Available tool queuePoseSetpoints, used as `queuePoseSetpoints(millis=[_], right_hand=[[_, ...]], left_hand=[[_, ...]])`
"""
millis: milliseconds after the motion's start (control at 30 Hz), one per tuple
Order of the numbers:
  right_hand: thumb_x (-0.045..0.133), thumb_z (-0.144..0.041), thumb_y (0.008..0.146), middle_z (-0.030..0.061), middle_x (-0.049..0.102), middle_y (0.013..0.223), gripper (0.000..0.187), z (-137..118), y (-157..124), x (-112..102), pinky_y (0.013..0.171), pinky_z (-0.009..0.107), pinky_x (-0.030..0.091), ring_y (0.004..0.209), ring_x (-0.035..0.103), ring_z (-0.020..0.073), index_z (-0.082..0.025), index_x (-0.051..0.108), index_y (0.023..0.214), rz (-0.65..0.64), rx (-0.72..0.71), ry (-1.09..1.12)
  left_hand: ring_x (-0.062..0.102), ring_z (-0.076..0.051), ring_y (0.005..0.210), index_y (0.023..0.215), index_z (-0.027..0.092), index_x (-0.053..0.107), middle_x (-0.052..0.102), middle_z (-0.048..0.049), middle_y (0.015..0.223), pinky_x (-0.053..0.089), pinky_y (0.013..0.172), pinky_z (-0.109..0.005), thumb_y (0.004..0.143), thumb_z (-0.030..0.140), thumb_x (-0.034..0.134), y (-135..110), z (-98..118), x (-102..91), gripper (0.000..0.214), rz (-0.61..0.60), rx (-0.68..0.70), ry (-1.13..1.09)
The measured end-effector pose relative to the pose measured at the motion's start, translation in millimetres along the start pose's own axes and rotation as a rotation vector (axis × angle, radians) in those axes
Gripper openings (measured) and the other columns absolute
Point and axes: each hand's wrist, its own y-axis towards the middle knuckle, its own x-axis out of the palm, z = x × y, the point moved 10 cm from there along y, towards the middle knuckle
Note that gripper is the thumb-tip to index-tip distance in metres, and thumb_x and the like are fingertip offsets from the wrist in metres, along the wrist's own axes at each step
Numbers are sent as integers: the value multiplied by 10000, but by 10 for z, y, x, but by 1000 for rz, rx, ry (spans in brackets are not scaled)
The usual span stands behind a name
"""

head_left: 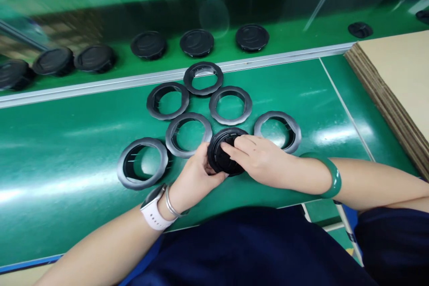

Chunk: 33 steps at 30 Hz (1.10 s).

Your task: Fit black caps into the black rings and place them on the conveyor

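My left hand and my right hand both hold a black round plastic cap just above the green bench top. The left hand grips its lower edge, and the right fingers lie across its face, hiding much of it. Several black plastic rings lie flat around my hands, the nearest being one ring touching the cap's upper left and another ring to the right. A further ring lies to the left of my left hand.
A white watch and a metal bangle are on my left wrist, and a green bangle on my right. Beyond a metal rail, a higher green shelf holds a row of several black caps. Corrugated cardboard lies at the right.
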Motion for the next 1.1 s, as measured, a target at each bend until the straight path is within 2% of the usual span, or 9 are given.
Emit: queuePoseSetpoints(millis=[133,233,333,400,467,533,667,833,1100], right_hand=[[305,-84,972,177,578,937,426,-62,9,91,716,425,513,840,550,280,36,563,1288,-126,34,-68],[338,-80,962,178,580,926,400,-74,35,52,714,432,500,847,537,289,48,590,1244,-116,19,-44],[383,-133,996,149,594,980,317,27,60,-164,769,441,492,899,534,279,-66,627,1187,45,37,73],[449,-220,1017,148,579,1133,286,221,35,-365,891,478,476,1036,529,290,-131,584,1253,218,147,172],[510,-286,1011,151,542,1237,362,443,-10,-421,985,499,442,1147,504,298,-157,509,1349,291,299,299],[527,-285,1007,127,561,1207,343,597,-31,-282,986,468,451,1136,524,276,-174,514,1332,225,432,467],[577,-226,974,63,605,1061,129,688,-66,-9,896,381,474,1022,567,225,-193,594,1097,141,585,693],[648,-165,912,29,598,973,98,651,-55,5,835,330,452,953,555,199,-194,579,975,197,587,742],[682,-122,857,3,562,876,171,648,-43,46,760,312,431,867,535,187,-198,529,847,201,633,746]], left_hand=[[641,-149,725,1135,202,471,597,16,902,553,631,-277,723,224,754,-19,27,2,500,9,15,70],[632,-138,701,1138,202,461,598,20,892,546,607,-264,734,230,755,-32,33,25,501,1,24,48],[656,-146,759,1144,216,434,621,17,924,555,630,-255,737,227,769,-41,23,22,527,8,14,-67],[668,-152,807,1119,221,430,630,15,945,565,655,-251,730,231,786,-50,46,-9,527,33,30,-143],[671,-150,832,1100,222,433,636,10,970,575,679,-251,721,240,804,-63,75,-42,531,59,51,-183],[675,-152,856,1105,220,432,642,-1,1002,584,702,-255,722,247,810,-73,82,-43,539,59,53,-205],[689,-189,953,1200,224,402,643,-39,1097,606,768,-299,744,256,797,-83,67,18,604,14,45,-217],[663,-256,1073,1276,223,387,615,-88,1208,601,841,-371,701,316,845,-113,109,-5,741,16,101,-107],[641,-234,1052,1258,225,427,631,-60,1149,539,903,-384,844,378,727,-162,171,-49,533,62,179,9]])
